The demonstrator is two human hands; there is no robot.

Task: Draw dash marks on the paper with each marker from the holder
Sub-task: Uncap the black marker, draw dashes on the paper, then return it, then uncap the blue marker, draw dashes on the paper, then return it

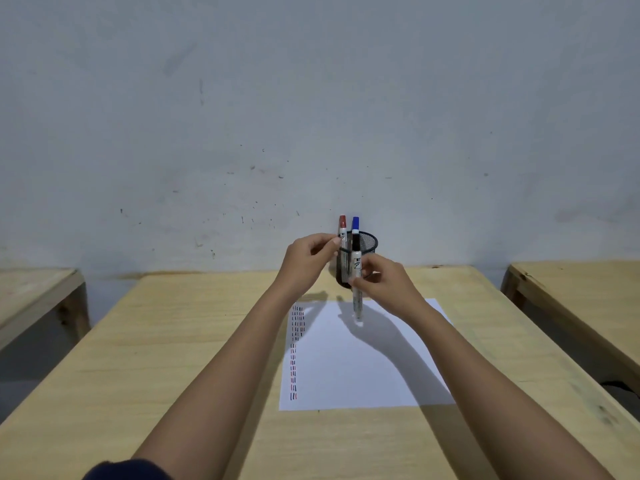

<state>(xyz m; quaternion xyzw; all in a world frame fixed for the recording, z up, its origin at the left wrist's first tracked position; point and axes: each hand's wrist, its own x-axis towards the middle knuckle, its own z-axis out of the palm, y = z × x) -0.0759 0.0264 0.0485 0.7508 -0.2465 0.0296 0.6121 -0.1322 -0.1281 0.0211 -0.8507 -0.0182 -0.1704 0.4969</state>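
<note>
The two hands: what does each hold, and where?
Right hand grips the black-capped white marker mid-barrel. Left hand pinches the black mesh holder rim.

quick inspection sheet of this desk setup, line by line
surface: wooden table, bare apart from the job's things
paper: flat on the table, columns of red, blue and black dashes along its left edge, the rest unmarked
holder: black mesh cup behind the paper, near the wall
red marker: upright in the holder, capped
blue marker: upright in the holder, capped
black marker: upright, held above the paper's far edge, capped
clutter: nothing seen
left hand: fingertips at the holder rim, by the red marker
right hand: grip shut on the black marker
cables: nothing seen
surroundings: scuffed wall, another table each side
</note>
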